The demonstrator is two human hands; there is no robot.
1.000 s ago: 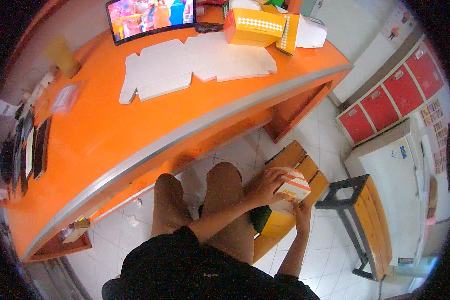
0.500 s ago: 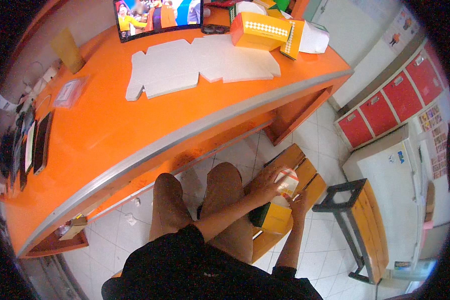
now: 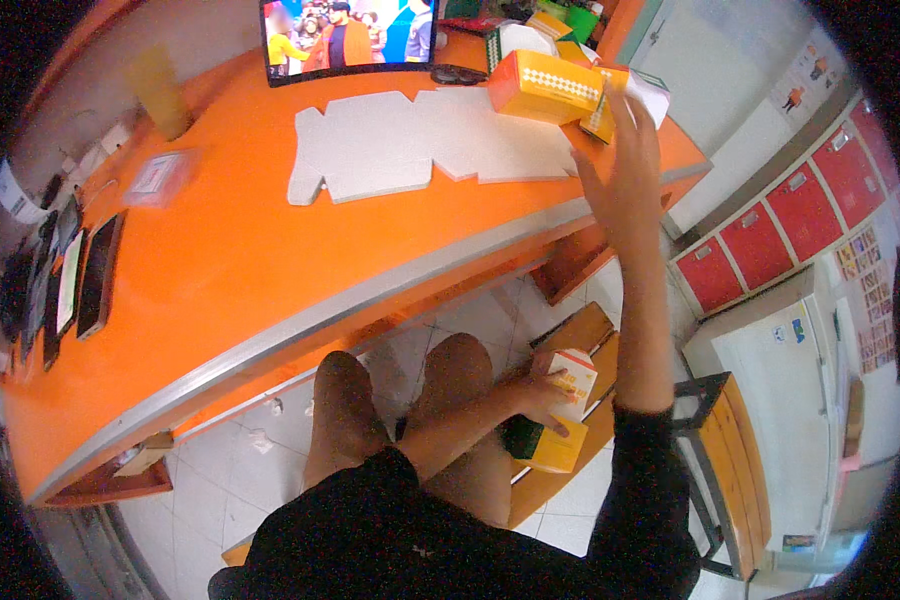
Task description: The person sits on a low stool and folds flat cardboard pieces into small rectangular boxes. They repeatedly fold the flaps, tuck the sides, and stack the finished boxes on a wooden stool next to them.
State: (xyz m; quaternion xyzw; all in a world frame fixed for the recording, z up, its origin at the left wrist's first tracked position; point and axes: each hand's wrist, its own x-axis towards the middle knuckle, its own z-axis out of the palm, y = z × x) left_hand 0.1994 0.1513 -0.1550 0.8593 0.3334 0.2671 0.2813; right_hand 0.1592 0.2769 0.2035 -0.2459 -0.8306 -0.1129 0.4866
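Note:
On the bench (image 3: 585, 335) to the right of my knees lies a white and orange carton (image 3: 576, 382), with a yellow and dark green box (image 3: 555, 448) at its near end. My left hand (image 3: 545, 398) grips the carton's side, fingers bent over it and some reaching the yellow box. My right hand (image 3: 625, 170) is raised over the desk's right end, open with fingers apart and nothing seen in it. It overlaps the yellow folded boxes (image 3: 545, 85) in view; whether it touches one I cannot tell.
A flat grey cardboard blank (image 3: 370, 145) lies on the orange desk (image 3: 260, 240), below a lit screen (image 3: 350, 40). Phones (image 3: 95, 275) and a clear packet (image 3: 157, 178) are at the left. Another bench (image 3: 735, 440) and red lockers (image 3: 755, 230) stand at the right.
My right hand has left the carton and moved up and forward to the boxes on the desk. My left hand has stayed on the carton, shifting slightly nearer me.

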